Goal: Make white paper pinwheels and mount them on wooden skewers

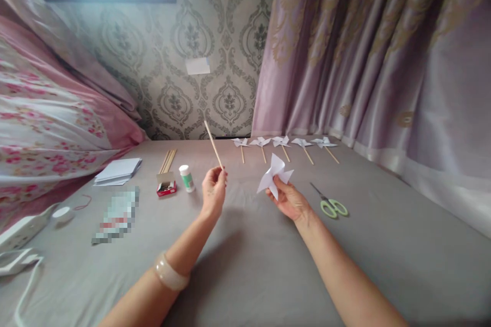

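Note:
My left hand [215,189] is closed round the lower end of a thin wooden stick [213,142], which points up and slightly left. In my right hand [289,198] a white folded paper pinwheel [276,167] is pinched near its centre, with its blades spread. The two hands are apart, and the stick does not touch the pinwheel. Behind them, several finished-looking white pinwheels [281,141] on sticks lie in a row. Scissors [333,207] with green handles rest to the right of my right hand.
Left of my left hand stand a white-and-green bottle [186,179] and a small red box [166,187] of small items, with several sticks [168,161] behind. Farther left are stacked white paper [118,171], a blurred packet [117,214] and a power strip [26,227] with its cable.

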`<state>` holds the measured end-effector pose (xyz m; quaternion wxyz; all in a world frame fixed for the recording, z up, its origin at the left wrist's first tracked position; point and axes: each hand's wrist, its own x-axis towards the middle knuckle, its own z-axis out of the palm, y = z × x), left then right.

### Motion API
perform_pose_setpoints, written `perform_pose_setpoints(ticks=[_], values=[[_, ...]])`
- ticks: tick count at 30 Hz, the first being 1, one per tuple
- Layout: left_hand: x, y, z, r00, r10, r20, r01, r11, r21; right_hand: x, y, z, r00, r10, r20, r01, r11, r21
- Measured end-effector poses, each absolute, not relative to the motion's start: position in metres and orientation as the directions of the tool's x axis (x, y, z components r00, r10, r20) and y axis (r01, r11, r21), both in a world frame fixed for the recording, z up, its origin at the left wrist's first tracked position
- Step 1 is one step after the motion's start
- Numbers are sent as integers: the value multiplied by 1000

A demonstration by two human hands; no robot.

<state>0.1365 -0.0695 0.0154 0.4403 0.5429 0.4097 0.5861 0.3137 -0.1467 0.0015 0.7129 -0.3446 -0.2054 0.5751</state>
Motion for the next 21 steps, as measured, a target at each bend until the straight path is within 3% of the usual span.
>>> perform_pose_setpoints(ticks=[5, 8, 13, 17, 21], values=[[154, -117, -4, 366, 924, 114, -22, -114, 993, 331, -152, 15, 289, 957, 8, -691, 214, -690], [156, -130, -9, 500, 864, 67, 33, -96, 995, 337, -154, 16, 308, 951, 32, -670, 241, -703], [154, -137, -15, 620, 783, 49, 94, -136, 986, 338, -152, 15, 323, 946, 39, -649, 251, -718], [151, -138, -16, 671, 740, 47, 139, -187, 973, 335, -150, 16, 376, 926, -34, -687, 254, -681], [151, -139, -10, 692, 720, -51, 111, -36, 993, 325, -149, 17, 372, 923, -95, -723, 224, -654]])
